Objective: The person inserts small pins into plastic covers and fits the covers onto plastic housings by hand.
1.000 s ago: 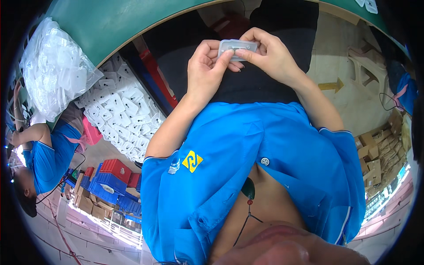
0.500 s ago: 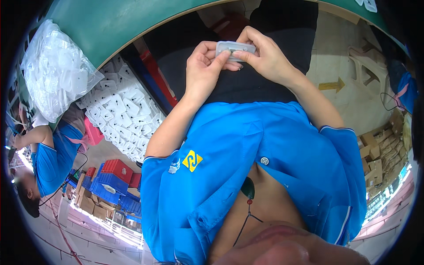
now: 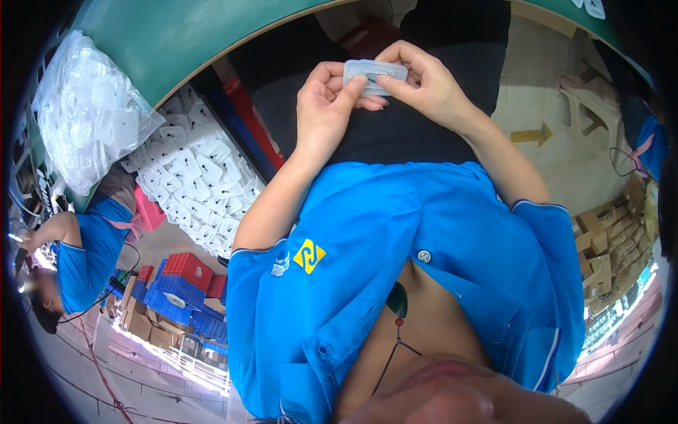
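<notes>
- Head view: we see both of our hands raised in front of our dark lap, holding one small flat white plastic piece [image 3: 375,74] between them, near the top middle of the picture.
- Our left hand [image 3: 326,106] grips the piece's left end, the thumb lying across its face and the fingers curled behind it.
- Our right hand [image 3: 424,88] pinches the piece's right end, its fingers [image 3: 397,55] arched over the top edge and the thumb pressed on the face near the middle.
- The piece is a rounded rectangle with a darker slot in its face; it lies level, clear of the lap and of the green table edge [image 3: 176,42] that curves above and to the left.
- To the left, beside that table edge, lies a heap of similar white plastic parts [image 3: 191,184], and above it a clear bag [image 3: 85,113] stuffed with more.
- At the far left another person in a blue shirt [image 3: 81,254] bends over their own work, well apart from our hands.
- Lower left, red and blue crates [image 3: 176,283] are stacked, with brown cartons beside them.
</notes>
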